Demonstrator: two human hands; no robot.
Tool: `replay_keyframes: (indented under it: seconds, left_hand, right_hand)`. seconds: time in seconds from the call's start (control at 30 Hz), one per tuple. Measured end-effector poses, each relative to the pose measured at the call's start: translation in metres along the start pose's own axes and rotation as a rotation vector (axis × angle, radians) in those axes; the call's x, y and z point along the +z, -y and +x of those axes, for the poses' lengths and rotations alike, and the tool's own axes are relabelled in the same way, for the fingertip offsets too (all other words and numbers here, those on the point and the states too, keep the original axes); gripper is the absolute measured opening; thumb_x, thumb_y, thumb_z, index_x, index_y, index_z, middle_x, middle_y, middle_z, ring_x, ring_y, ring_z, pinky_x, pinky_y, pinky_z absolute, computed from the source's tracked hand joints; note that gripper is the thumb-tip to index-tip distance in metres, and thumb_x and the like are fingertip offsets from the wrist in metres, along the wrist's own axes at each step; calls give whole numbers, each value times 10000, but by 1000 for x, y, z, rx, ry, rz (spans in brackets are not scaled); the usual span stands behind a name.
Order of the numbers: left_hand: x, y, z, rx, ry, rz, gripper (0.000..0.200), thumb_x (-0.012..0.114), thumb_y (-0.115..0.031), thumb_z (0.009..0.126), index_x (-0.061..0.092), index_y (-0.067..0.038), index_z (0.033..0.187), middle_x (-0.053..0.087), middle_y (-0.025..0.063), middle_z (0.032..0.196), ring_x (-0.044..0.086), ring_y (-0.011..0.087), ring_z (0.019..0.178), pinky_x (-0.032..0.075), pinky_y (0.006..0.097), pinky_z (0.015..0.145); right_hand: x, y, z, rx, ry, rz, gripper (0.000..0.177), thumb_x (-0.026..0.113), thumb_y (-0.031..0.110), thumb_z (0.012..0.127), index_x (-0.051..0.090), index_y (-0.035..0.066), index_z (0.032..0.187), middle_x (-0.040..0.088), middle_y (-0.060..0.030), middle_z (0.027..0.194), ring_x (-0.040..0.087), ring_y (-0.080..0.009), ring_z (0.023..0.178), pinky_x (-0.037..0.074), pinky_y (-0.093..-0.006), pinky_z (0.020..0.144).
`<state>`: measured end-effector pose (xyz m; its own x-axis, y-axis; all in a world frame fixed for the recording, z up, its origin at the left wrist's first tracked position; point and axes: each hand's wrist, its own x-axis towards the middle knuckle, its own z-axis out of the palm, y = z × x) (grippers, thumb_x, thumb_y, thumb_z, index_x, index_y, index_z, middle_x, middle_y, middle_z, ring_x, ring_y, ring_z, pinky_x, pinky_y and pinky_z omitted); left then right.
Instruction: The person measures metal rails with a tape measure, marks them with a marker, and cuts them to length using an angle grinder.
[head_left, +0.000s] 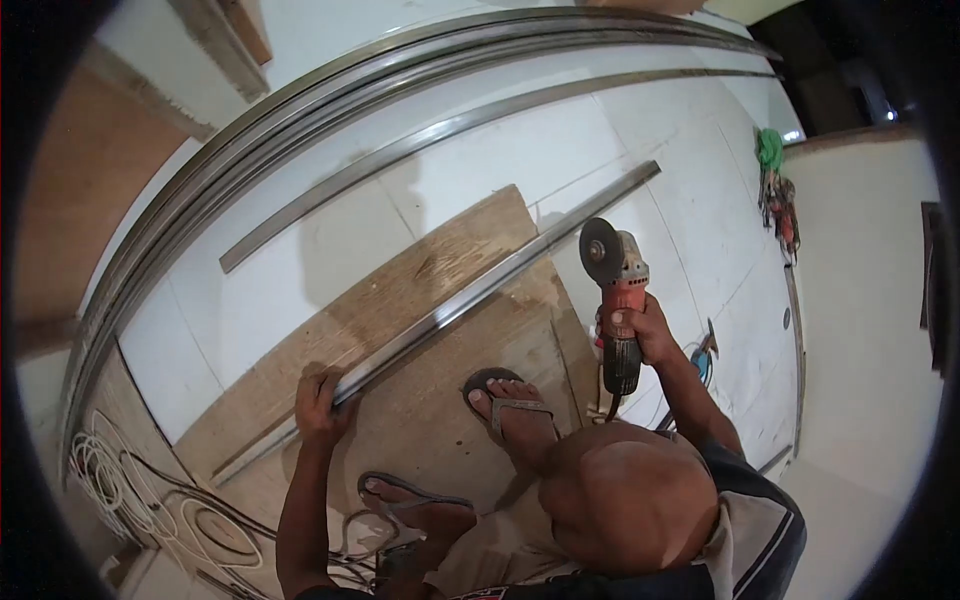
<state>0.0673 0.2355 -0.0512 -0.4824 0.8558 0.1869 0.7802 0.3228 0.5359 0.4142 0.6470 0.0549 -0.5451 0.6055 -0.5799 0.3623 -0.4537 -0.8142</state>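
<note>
My right hand (645,330) is wrapped round the red and black body of an angle grinder (624,300). The grinder is upright in this view, its dark disc (600,252) at the top left and its cord running down from the handle. A long shiny metal tube (470,297) lies slantwise over a wooden board (400,285), its far end reaching past the board over the white tiles. At the tube's near end, my left hand (322,405) is closed around it. The grinder's disc is close to the tube's right-hand part, apart from it in this view.
Several long metal bars (330,95) curve along the far side, with a shorter bar (350,172) nearer. Coiled cables (120,480) lie at lower left. My sandalled foot (515,408) rests on the board. By the right wall are tools with green cord (770,150) and a blue-handled tool (705,355).
</note>
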Motion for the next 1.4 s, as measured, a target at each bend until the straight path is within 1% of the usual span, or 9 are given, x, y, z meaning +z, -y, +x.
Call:
replay_keyframes:
  seconds: [0.23,0.37,0.57,0.73,0.83,0.9,1.03,1.13,1.4]
  left_hand:
    - [-23,14,-21,-40,117,53,572,884,-110,672,648,-38,1187,637,172,1105,611,377,1000,523,451,846]
    - [-17,11,-16,-38,106,75,602,890,-218,684,640,-49,1205,640,182,1133,602,392,1015,497,472,866]
    - [38,-54,40,-16,35,209,651,872,-363,716,623,-44,1226,620,196,1185,589,399,1041,464,505,891]
    - [91,-108,97,2,31,85,568,852,-291,740,640,-61,1215,623,154,1162,596,357,1047,467,467,893]
    - [100,-110,103,-22,49,74,544,847,-255,739,645,-74,1210,631,133,1133,608,336,1013,473,458,880]
    - [100,-109,102,-20,48,67,542,849,-247,734,646,-75,1207,633,130,1121,610,335,999,477,458,873]
    - [100,-109,103,-34,46,51,542,857,-241,721,651,-77,1194,636,127,1086,611,327,978,490,445,850]
    - [100,-110,104,-33,38,47,537,862,-244,718,655,-80,1185,636,126,1072,610,327,973,496,427,839]
    - [97,-113,109,-22,21,0,519,869,-243,712,669,-64,1156,632,132,1057,609,327,963,495,430,842]
  right_hand:
    - [-9,-12,8,55,5,-49,425,768,212,741,607,-16,1062,675,-106,888,681,-209,763,579,-356,704]
    - [-3,-14,11,65,18,10,434,788,181,729,604,-15,1070,677,-97,908,678,-198,788,573,-353,731]
    - [-6,-16,18,123,88,-26,475,805,180,709,607,-21,1092,684,-101,928,684,-197,805,579,-361,757]
    - [-10,-26,26,130,100,-36,503,809,187,700,602,-23,1108,683,-103,926,687,-197,806,583,-363,769]
    - [-11,-28,28,134,118,-93,524,812,183,699,593,-26,1127,678,-97,929,686,-196,806,585,-363,775]
    - [-6,-24,26,176,144,15,393,792,138,730,602,10,1049,643,-31,906,594,-119,773,491,-293,704]
    - [-2,-26,29,167,160,66,395,794,128,735,607,7,1062,645,-36,909,592,-119,738,487,-284,677]
    - [-1,-26,31,102,157,-112,425,802,138,738,612,5,1094,654,-42,924,591,-125,728,487,-295,673]
    - [-5,-32,49,275,286,-267,510,839,215,709,641,-5,1124,667,-35,938,604,-133,825,500,-311,769]
